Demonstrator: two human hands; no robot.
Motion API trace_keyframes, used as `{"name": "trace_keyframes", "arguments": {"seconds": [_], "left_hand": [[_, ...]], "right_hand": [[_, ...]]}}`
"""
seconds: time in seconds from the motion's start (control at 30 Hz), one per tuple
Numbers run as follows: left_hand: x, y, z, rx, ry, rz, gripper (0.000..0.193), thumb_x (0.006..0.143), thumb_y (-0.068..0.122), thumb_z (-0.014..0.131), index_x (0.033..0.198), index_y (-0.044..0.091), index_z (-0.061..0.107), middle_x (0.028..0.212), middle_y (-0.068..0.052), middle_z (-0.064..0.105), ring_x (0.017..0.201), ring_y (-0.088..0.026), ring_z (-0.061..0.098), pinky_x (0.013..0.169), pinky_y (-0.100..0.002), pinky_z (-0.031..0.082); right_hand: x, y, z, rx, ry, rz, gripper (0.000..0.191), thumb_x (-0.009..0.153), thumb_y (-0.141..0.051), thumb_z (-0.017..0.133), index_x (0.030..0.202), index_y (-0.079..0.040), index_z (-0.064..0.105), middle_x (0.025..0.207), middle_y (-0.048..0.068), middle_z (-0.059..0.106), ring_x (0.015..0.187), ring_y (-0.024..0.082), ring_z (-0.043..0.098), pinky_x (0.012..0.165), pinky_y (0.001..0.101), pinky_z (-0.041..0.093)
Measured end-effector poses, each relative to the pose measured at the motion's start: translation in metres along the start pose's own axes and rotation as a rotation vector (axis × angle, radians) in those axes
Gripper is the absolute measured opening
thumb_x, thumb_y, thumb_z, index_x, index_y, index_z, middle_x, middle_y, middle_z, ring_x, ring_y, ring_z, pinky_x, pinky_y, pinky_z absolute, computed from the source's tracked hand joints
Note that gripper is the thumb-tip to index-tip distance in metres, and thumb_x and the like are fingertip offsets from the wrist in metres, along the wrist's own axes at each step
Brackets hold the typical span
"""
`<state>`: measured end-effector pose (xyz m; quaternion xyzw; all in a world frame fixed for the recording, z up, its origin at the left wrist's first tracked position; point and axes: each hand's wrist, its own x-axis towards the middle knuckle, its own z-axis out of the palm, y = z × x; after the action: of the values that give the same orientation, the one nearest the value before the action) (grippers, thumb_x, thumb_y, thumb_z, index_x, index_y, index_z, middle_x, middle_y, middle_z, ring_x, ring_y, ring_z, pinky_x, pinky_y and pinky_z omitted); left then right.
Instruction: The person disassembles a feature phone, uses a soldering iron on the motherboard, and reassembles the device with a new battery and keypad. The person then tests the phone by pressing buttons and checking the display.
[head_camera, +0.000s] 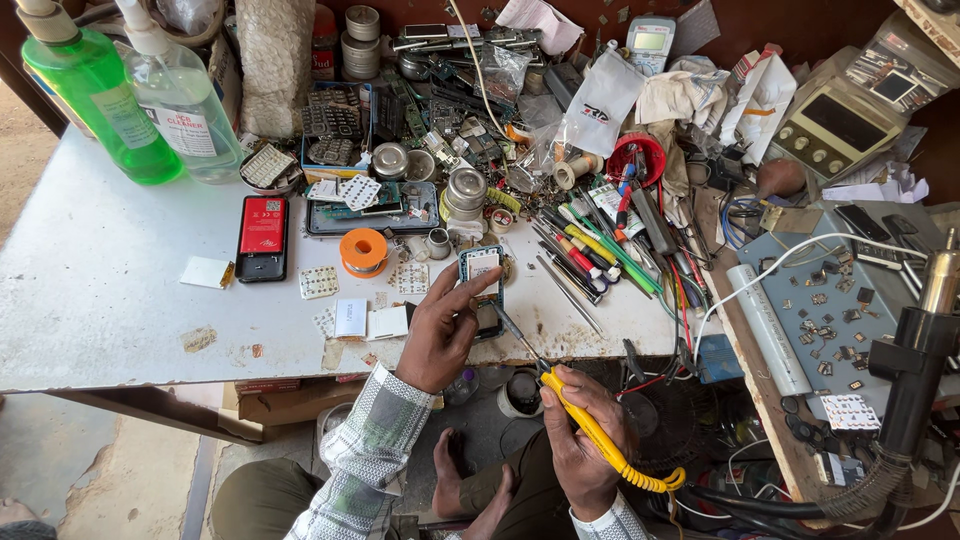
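My left hand (440, 330) steadies an opened phone with a blue frame (482, 275) on the white table (110, 300), fingers pressing its lower half. In my right hand (580, 440) is a yellow-handled soldering iron (590, 425); its thin metal tip (510, 330) reaches up to the phone's lower edge. The iron's yellow coiled cord trails off to the right. A checked sleeve covers my left forearm.
Two pump bottles (130, 95) stand at the back left. A red and black phone (262, 237), an orange solder spool (363, 250), pens and tools (600, 250), a hot-air tool (920, 350) and a grey board with small parts (820, 320) crowd the bench.
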<state>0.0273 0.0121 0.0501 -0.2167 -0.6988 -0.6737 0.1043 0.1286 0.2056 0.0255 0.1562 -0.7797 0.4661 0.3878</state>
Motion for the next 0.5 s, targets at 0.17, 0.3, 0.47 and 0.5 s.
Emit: {"name": "trace_keyframes", "arguments": {"seconds": [0.17,0.3,0.47,0.5], "left_hand": [[-0.001,-0.005,0.0,0.022,-0.001,-0.04,0.07,0.084,-0.018,0.049,0.145,0.014,0.061,0.117,-0.007,0.053,0.073,-0.008,0.049,0.065,-0.019,0.045],[-0.001,-0.014,-0.002,-0.071,-0.006,-0.047,0.069,0.087,-0.017,0.048,0.148,0.012,0.06,0.107,-0.004,0.047,0.074,-0.006,0.046,0.066,-0.019,0.044],[-0.001,-0.026,-0.007,-0.298,0.007,-0.211,0.064,0.099,-0.012,0.048,0.157,0.014,0.052,0.113,-0.006,0.051,0.069,-0.006,0.041,0.059,-0.021,0.042],[0.0,-0.027,-0.008,-0.341,0.011,-0.256,0.068,0.102,-0.011,0.051,0.164,0.016,0.047,0.112,-0.01,0.053,0.07,-0.008,0.039,0.06,-0.022,0.04]], "right_hand": [[-0.003,0.004,-0.001,-0.022,0.004,-0.018,0.029,0.092,0.003,0.074,0.113,-0.002,0.054,0.116,0.02,0.07,0.11,0.028,0.074,0.093,0.0372,0.065],[-0.011,0.011,0.0,0.13,0.113,0.091,0.029,0.092,0.006,0.071,0.114,0.0,0.053,0.121,0.023,0.068,0.112,0.028,0.072,0.092,0.0342,0.065],[-0.014,0.02,-0.002,0.34,0.31,0.116,0.032,0.096,0.005,0.069,0.121,-0.001,0.049,0.128,0.022,0.065,0.112,0.024,0.071,0.096,0.031,0.063],[-0.013,0.022,-0.002,0.337,0.337,0.103,0.032,0.098,0.003,0.069,0.123,-0.001,0.05,0.128,0.021,0.065,0.112,0.024,0.071,0.098,0.0313,0.063]]}}
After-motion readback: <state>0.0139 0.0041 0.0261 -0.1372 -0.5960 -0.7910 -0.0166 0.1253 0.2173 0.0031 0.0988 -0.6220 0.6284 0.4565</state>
